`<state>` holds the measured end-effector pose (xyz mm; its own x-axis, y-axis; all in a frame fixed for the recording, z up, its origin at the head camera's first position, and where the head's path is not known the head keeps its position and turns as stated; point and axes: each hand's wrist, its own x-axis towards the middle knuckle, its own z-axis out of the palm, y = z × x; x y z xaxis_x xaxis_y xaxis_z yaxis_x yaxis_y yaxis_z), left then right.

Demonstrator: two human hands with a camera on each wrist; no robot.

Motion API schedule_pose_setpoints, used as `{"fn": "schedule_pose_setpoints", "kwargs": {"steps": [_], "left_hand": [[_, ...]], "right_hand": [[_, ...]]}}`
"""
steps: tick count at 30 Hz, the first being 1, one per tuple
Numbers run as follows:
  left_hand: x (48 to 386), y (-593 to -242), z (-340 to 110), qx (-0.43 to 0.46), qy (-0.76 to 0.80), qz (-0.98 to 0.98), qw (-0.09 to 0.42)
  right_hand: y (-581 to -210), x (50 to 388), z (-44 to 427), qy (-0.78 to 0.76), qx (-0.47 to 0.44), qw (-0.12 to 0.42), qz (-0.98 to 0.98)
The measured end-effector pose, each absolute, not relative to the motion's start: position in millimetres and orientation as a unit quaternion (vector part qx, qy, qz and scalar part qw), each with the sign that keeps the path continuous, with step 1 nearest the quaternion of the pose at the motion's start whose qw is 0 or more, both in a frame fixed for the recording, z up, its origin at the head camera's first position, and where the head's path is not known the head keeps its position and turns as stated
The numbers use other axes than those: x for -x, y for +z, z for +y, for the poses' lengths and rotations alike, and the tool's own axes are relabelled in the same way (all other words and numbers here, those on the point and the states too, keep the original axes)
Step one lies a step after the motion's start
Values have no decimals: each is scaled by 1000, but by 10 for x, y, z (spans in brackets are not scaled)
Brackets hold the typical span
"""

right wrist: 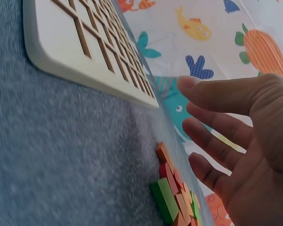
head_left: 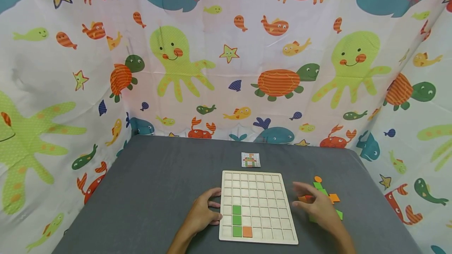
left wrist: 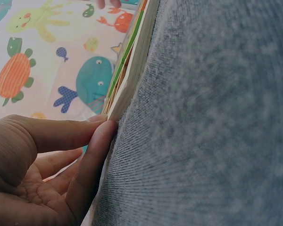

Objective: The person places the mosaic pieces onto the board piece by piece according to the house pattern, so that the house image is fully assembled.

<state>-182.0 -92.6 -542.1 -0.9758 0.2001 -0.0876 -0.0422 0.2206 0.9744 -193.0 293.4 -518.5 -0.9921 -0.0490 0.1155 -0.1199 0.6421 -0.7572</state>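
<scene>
A pale wooden grid board [head_left: 261, 207] lies on the grey cloth; three green squares [head_left: 237, 220] stand in a column at its lower left, with an orange square [head_left: 247, 232] beside the lowest. The left hand [head_left: 202, 214] is at the board's left edge; in the left wrist view its thumb and finger [left wrist: 61, 165] touch the board's edge [left wrist: 127, 89]. The right hand [head_left: 319, 207] is just right of the board, above loose pieces. In the right wrist view the right hand [right wrist: 245, 136] has spread fingers with nothing between them, near the board [right wrist: 85, 61] and the pieces [right wrist: 165, 200].
Loose green, orange and red pieces [head_left: 334, 198] lie on the cloth right of the board, partly hidden by the right hand. A small printed card [head_left: 250, 160] lies behind the board. Curtains [head_left: 219, 50] with sea animals surround the table [head_left: 159, 175] at the back and sides.
</scene>
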Motion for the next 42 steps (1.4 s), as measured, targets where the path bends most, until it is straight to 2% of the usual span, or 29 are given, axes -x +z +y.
{"fn": "schedule_pose_setpoints", "kwargs": {"steps": [35, 42], "left_hand": [[1826, -5423, -935, -49, 627, 772, 94], [1818, -5420, -937, -49, 636, 765, 92]], "right_hand": [[-5312, 2042, 3113, 353, 12, -15, -936], [-5348, 2054, 3122, 334, -9, 2, -943]]}}
